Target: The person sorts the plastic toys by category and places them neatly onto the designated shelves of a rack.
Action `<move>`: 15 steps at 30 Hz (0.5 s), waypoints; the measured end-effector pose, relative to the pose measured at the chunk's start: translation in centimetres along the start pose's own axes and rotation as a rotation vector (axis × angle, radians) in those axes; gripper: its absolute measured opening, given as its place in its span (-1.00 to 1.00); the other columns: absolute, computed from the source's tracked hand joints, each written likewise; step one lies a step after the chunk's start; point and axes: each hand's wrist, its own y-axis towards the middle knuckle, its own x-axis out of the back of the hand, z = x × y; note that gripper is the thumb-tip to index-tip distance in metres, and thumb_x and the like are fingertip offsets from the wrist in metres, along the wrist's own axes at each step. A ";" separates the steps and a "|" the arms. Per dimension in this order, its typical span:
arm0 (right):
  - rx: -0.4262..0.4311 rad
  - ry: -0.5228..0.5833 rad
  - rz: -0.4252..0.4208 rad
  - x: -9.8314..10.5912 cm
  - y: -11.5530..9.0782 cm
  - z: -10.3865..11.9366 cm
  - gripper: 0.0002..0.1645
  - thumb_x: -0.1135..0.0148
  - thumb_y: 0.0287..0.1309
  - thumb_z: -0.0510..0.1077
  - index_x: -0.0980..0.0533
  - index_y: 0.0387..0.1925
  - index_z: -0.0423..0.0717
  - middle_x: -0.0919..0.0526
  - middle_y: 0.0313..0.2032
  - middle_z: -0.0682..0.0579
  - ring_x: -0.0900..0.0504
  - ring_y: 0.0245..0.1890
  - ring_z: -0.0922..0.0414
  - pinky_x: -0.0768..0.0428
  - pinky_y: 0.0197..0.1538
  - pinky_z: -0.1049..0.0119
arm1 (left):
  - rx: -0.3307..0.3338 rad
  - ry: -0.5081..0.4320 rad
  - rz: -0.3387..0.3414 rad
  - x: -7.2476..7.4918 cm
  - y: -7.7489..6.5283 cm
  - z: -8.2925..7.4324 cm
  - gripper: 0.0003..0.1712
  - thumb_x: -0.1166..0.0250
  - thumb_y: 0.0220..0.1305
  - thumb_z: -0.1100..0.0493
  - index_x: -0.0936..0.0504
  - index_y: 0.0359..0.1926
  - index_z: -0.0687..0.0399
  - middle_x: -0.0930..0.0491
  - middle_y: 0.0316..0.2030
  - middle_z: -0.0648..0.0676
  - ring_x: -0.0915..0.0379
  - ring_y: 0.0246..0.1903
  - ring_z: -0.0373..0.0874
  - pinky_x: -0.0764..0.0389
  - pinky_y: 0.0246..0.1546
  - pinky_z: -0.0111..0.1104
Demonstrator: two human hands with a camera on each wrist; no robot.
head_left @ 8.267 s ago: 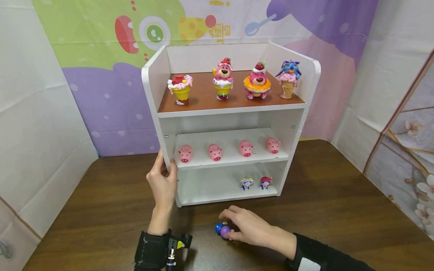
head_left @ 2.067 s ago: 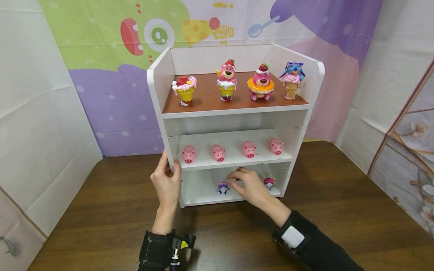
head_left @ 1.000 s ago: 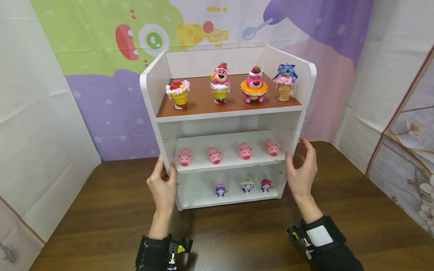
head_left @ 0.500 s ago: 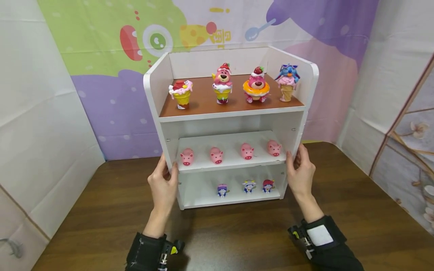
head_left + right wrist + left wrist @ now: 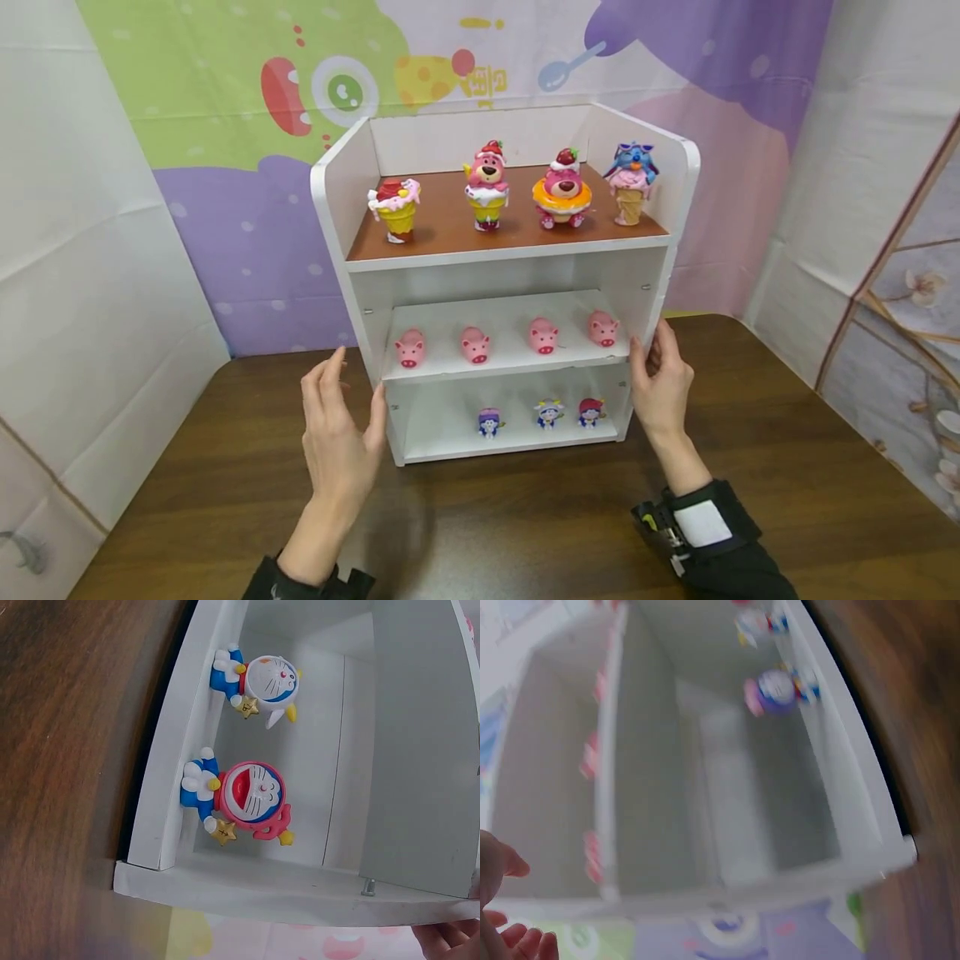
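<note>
A white three-tier shelf unit (image 5: 517, 255) stands on the table. My left hand (image 5: 337, 442) is off its left side, fingers extended and spread, the thumb tip right at the front edge. My right hand (image 5: 663, 392) grips the right side panel, thumb at the front edge and fingers behind. On the bottom tier are three small cat figurines: one in a purple hat (image 5: 489, 422), one with yellow horns (image 5: 549, 412) and one in a red hood (image 5: 255, 796). Several pink pig figurines (image 5: 476, 344) line the middle tier. In the left wrist view everything is blurred.
On the brown top tier stand a yellow ice-cream cup figurine (image 5: 397, 210), two pink bear figurines (image 5: 487, 185) and a blue character on a cone (image 5: 632, 183). A cartoon backdrop (image 5: 247, 242) hangs behind the wooden table (image 5: 525, 533).
The purple-hat figurine went from the table onto the bottom tier. My right hand then moved to the shelf unit's right side. My left hand has just let go and moved left.
</note>
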 end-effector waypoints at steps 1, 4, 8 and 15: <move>0.003 0.001 -0.001 0.0 0.0 0.5 -0.58 -0.07 0.00 -0.50 -0.35 -0.01 -0.47 -0.56 -0.27 -0.38 -0.57 -0.35 -0.17 -0.43 -0.32 0.70 | -0.038 -0.019 0.004 0.3 -0.2 -0.6 -0.41 -0.23 0.03 0.26 -0.31 0.12 0.31 -0.33 -0.15 0.27 -0.34 -0.34 -0.01 -0.37 -0.75 -0.25; 0.003 0.002 -0.002 0.1 0.1 1.5 -0.59 -0.06 -0.01 -0.53 -0.34 -0.04 -0.52 -0.55 -0.29 -0.41 -0.57 -0.36 -0.19 -0.43 -0.32 0.70 | -0.137 -0.100 0.085 0.9 -1.0 -2.3 -0.51 -0.15 0.07 0.19 -0.39 0.03 0.34 -0.38 -0.18 0.24 -0.35 -0.29 -0.02 -0.49 -0.53 -0.27; 0.001 0.006 -0.001 0.0 -0.1 1.1 -0.59 -0.07 -0.01 -0.52 -0.36 -0.04 -0.50 -0.55 -0.30 -0.41 -0.57 -0.38 -0.20 -0.43 -0.32 0.70 | -0.219 -0.221 0.302 1.4 -2.9 -4.7 -0.58 -0.10 0.18 0.10 -0.44 -0.01 0.28 -0.44 -0.16 0.11 -0.37 -0.17 -0.06 -0.45 -0.14 -0.36; -0.009 -0.010 0.003 0.0 -0.3 -1.0 -0.59 -0.08 0.04 -0.42 -0.39 0.00 -0.33 -0.60 -0.26 -0.26 -0.59 -0.34 0.00 -0.46 -0.32 0.67 | -0.395 -0.375 0.709 1.7 -6.3 -7.2 -0.67 -0.18 0.16 0.12 -0.51 -0.05 0.14 -0.49 -0.16 -0.01 -0.40 -0.16 -0.21 -0.45 -0.14 -0.47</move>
